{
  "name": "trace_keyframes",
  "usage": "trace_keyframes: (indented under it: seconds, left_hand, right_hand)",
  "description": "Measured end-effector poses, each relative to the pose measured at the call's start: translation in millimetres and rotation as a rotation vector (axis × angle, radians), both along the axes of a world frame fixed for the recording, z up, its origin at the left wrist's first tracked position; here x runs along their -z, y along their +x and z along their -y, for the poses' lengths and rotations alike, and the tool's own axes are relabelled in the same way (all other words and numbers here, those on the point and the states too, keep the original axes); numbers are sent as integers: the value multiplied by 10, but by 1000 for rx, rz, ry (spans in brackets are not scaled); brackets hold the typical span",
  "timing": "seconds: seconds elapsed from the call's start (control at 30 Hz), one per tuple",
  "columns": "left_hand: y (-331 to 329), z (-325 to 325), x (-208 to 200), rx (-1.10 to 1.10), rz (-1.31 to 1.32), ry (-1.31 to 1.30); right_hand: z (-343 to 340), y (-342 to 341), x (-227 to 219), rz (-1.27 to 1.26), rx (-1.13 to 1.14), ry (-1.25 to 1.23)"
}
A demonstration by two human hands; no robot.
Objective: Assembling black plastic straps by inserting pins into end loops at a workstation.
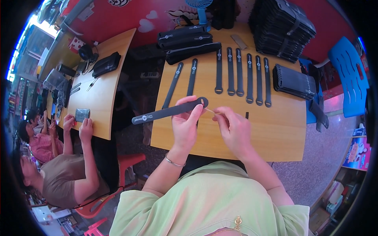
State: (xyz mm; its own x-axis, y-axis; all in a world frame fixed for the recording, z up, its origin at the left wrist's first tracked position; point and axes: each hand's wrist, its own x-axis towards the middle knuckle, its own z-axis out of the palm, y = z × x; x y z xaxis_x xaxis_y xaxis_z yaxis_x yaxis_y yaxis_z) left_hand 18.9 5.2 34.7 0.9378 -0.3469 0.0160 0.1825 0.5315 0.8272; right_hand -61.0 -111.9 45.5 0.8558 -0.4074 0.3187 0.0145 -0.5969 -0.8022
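Observation:
My left hand (186, 125) grips a long black strap (167, 113) near its slotted, rounded end, with the thumb on top. The strap's other end sticks out to the left past the table edge. Beside it, my right hand (235, 129) pinches a thin pale stick (210, 111), whose tip meets the strap's slotted end. Several similar black straps lie in a row across the table, among them one strap (230, 72) in the middle. Two more, including a strap (192, 76), lie farther left. A short black piece (247, 115) rests by my right hand.
Black folded cases (185, 37) are piled at the back left of the wooden table (275, 133). A tall black stack (283, 29) and a smaller stack (294, 82) stand on the right. A blue fan (202, 13) is behind. Another person (75, 173) works at the left table.

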Motion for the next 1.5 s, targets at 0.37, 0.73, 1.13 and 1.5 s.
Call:
trace_keyframes:
  seconds: [0.37,0.73,1.13,1.5]
  left_hand:
    - [53,33,131,-38,-64,3]
    - [39,50,158,-75,20,-35]
    - [-4,98,104,-89,78,-86]
    - [-75,65,161,-24,-8,-47]
  right_hand:
    - [11,113,132,-139,-163,772]
    - [17,180,187,-110,-241,1055]
    - [19,185,164,-15,-249,950]
    - [-25,174,32,47,-76,557]
